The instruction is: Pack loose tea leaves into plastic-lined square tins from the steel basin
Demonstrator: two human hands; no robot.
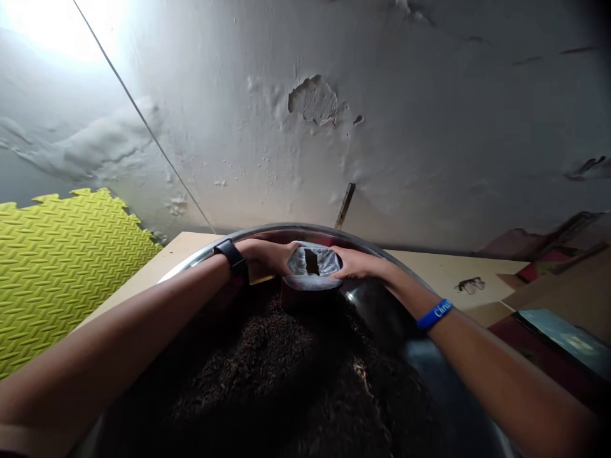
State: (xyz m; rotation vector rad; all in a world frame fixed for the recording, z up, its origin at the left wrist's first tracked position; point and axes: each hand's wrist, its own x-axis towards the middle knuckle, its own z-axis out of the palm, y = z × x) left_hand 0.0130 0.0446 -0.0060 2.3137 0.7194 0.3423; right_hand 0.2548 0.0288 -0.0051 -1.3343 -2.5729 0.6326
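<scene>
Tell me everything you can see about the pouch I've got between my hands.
The pouch has a whitish, crinkled lining that looks like plastic or foil, and its shaded outer front looks dark red. Its mouth is open and faces the camera, with a dark brown patch visible inside. Your left hand and right hand grip its opposite sides. It sits within the metal basin's rim, by the dark, loose shreds; whether it rests on them is unclear.

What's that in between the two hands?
A bag with its top open. The left hand holds one side and the right hand the other. It shows in the head view.
</scene>
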